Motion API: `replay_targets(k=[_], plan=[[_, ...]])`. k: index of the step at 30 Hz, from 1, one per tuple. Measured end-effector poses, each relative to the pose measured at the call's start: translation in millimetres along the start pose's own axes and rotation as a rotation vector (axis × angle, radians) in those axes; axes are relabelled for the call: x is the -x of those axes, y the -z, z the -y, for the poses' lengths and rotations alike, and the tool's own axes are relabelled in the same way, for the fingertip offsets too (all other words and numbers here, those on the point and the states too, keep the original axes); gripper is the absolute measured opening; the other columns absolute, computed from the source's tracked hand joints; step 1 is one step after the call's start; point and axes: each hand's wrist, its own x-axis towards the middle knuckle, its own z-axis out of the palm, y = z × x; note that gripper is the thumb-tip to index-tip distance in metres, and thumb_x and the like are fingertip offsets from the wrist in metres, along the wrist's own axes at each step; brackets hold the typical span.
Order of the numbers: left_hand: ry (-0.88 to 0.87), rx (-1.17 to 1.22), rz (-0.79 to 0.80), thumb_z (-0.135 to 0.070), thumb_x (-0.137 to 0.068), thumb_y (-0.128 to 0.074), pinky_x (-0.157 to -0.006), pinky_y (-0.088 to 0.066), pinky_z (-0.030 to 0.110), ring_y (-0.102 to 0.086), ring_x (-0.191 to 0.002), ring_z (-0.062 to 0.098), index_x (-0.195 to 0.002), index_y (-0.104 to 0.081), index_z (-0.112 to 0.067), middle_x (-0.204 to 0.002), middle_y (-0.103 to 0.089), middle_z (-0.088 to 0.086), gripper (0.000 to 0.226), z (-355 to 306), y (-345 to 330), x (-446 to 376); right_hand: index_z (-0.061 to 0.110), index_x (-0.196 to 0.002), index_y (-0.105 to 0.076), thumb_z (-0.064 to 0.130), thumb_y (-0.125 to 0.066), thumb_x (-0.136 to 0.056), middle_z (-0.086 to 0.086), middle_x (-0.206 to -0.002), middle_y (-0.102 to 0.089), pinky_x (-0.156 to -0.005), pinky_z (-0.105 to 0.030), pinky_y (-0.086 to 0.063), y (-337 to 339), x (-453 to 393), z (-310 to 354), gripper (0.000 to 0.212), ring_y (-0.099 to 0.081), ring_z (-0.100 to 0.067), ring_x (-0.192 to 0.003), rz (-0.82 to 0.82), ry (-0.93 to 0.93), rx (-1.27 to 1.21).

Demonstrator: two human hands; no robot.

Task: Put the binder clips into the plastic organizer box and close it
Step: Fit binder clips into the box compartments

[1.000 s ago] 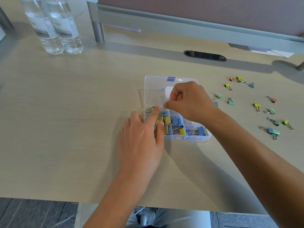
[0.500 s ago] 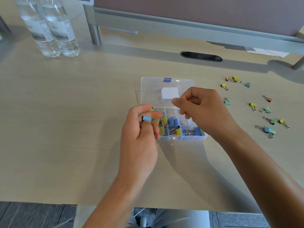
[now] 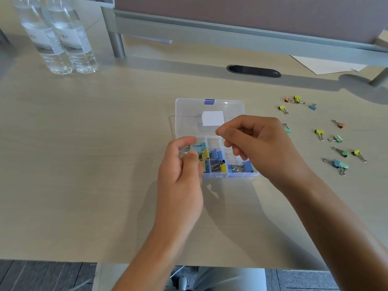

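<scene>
Far left, at about ten o'clock on the worktop (image 3: 88, 156), two clear water bottles (image 3: 60, 36) stand side by side, well apart from the work and likely just parked out of the way.

Moving right, the left hand (image 3: 180, 177) hovers over the near-left compartments of the plastic organizer box (image 3: 210, 114). Its thumb and forefinger are curled toward each other around a blue binder clip (image 3: 196, 148), which I judge it pinches in order to drop or settle it in that cell; the other fingers are hidden behind the palm.

The box sits at the centre of the worktop with its clear lid (image 3: 189, 118) thrown back flat toward twelve o'clock, latch tab (image 3: 209, 101) at the far edge, so the compartments stay reachable from above. Several cells already hold blue and yellow clips; the cells at the box's far right look nearly bare.

Next, the right hand (image 3: 260, 148) hangs over the right half of the box, fingers loosely curled, thumb and forefinger tips close together. Whether anything is pinched there I cannot tell.

From two to three o'clock the loose binder clips (image 3: 338, 139) lie scattered, yellow, green, blue and orange, well apart from the box on the right hand's side, handy for that hand to fetch. With this many still out, the filling looks roughly half done and closing the lid is not yet due.
</scene>
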Motion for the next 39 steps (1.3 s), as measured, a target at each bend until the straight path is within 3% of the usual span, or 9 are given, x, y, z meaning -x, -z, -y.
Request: replay_targets(k=[7,12,16,19,23,28,32,35,39], plan=[[-0.004,-0.085,0.076,-0.003,-0.100,-0.035,-0.055,-0.035,0.023,-0.041,-0.056,0.009,-0.123,-0.052,-0.033,-0.059,-0.049,-0.015,0.042,-1,-1,4,0.022,-0.092,-0.083,0.028,-0.066,-0.096,0.002,-0.075,-0.073,-0.060,-0.024,-0.049,-5,4,4,0.018,-0.058,-0.007,-0.061,0.151,-0.070,-0.045],[-0.081,-0.243,0.127,-0.003,-0.099,-0.041,-0.053,-0.039,0.017,-0.043,-0.053,0.006,-0.130,-0.043,-0.033,-0.058,-0.049,-0.010,0.043,-4,0,6,0.018,-0.089,-0.082,0.022,-0.070,-0.095,0.014,-0.060,-0.066,-0.057,-0.013,-0.043,-3,4,5,0.014,-0.052,0.001,-0.054,0.271,-0.098,-0.065],[-0.107,-0.305,0.096,-0.008,-0.099,-0.045,-0.049,-0.036,0.016,-0.049,-0.048,0.009,-0.121,-0.045,-0.028,-0.059,-0.057,-0.007,0.030,-6,2,4,0.014,-0.089,-0.080,0.017,-0.073,-0.092,-0.002,-0.075,-0.073,-0.060,-0.018,-0.048,-3,2,4,0.008,-0.056,-0.004,-0.058,0.286,-0.079,-0.093],[-0.227,-0.457,0.002,-0.019,-0.098,-0.056,-0.051,-0.039,0.023,-0.050,-0.050,0.012,-0.111,-0.054,-0.025,-0.060,-0.059,-0.004,0.015,-5,7,1,0.011,-0.094,-0.078,0.011,-0.070,-0.094,-0.013,-0.083,-0.074,-0.064,-0.024,-0.053,-4,-3,1,0.008,-0.060,-0.011,-0.064,0.235,-0.099,-0.173],[-0.329,-0.763,-0.130,-0.035,-0.096,-0.054,-0.059,-0.045,0.036,-0.052,-0.065,0.015,-0.112,-0.064,-0.029,-0.072,-0.052,-0.009,0.020,-1,17,-10,0.020,-0.104,-0.078,0.014,-0.067,-0.097,-0.002,-0.082,-0.077,-0.062,-0.020,-0.055,-5,-16,-5,0.015,-0.065,-0.007,-0.065,0.096,-0.071,-0.043],[-0.271,-0.968,-0.044,-0.044,-0.095,-0.045,-0.069,-0.048,0.044,-0.047,-0.089,0.023,-0.125,-0.062,-0.031,-0.085,-0.041,-0.004,0.037,10,19,-22,0.018,-0.096,-0.076,0.015,-0.072,-0.092,0.002,-0.076,-0.078,-0.069,-0.028,-0.064,-10,-36,-13,0.006,-0.074,-0.009,-0.065,0.036,-0.081,0.133],[-0.328,-1.081,-0.021,-0.044,-0.096,-0.044,-0.067,-0.048,0.042,-0.044,-0.086,0.023,-0.132,-0.058,-0.032,-0.087,-0.038,-0.002,0.041,17,17,-23,0.026,-0.088,-0.077,0.024,-0.076,-0.091,0.015,-0.080,-0.073,-0.058,-0.001,-0.042,-18,-44,-12,0.004,-0.060,0.015,-0.064,0.058,0.007,0.326],[-0.340,-1.108,-0.015,-0.046,-0.095,-0.040,-0.066,-0.048,0.042,-0.045,-0.086,0.024,-0.133,-0.059,-0.033,-0.089,-0.039,-0.001,0.045,19,18,-23,0.023,-0.090,-0.079,0.024,-0.077,-0.090,0.016,-0.079,-0.069,-0.056,0.003,-0.036,-21,-51,-12,0.003,-0.054,0.021,-0.065,0.078,0.006,0.380],[-0.339,-1.128,-0.013,-0.047,-0.094,-0.042,-0.065,-0.046,0.039,-0.044,-0.085,0.022,-0.131,-0.062,-0.033,-0.089,-0.036,-0.003,0.044,19,18,-23,0.022,-0.087,-0.080,0.025,-0.081,-0.085,0.014,-0.071,-0.070,-0.051,0.001,-0.037,-25,-59,-12,0.003,-0.058,0.012,-0.058,0.119,-0.034,0.407]])
